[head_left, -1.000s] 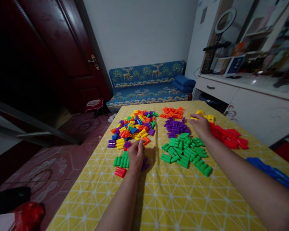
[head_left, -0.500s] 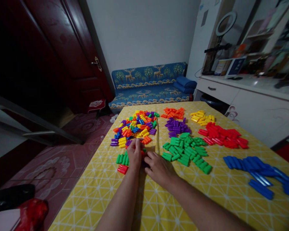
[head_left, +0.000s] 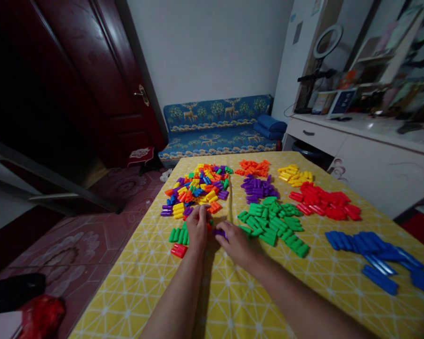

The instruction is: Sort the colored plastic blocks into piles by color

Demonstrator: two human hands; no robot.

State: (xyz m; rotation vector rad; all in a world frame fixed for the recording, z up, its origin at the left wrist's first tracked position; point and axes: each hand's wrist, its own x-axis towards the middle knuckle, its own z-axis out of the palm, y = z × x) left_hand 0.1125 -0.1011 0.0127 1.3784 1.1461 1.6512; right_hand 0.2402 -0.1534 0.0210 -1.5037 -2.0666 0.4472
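My right hand (head_left: 237,242) has its thumb and fingers closed on a purple plastic building block (head_left: 220,233), just above the cloth. Close beside it, my left hand (head_left: 198,229) is curled with its fingertips together; what they hold is hidden. A bit of orange and green shows at those fingertips. A mixed pile of coloured blocks (head_left: 201,183) lies beyond my left hand. Green blocks (head_left: 178,236) and a red block (head_left: 178,250) sit to its left. Right of my right hand spreads a heap of green blocks (head_left: 273,219).
Separate heaps of purple (head_left: 257,187), orange (head_left: 252,167), yellow (head_left: 295,175), red (head_left: 327,201) and blue blocks (head_left: 372,249) lie on the yellow patterned tablecloth (head_left: 155,292). A blue sofa (head_left: 215,136) stands behind the table, a white cabinet (head_left: 371,165) to the right.
My right hand has moved slightly right, away from my left hand, and the purple block now shows in its fingers. My left hand stays nearly in place. The view has shifted a little.
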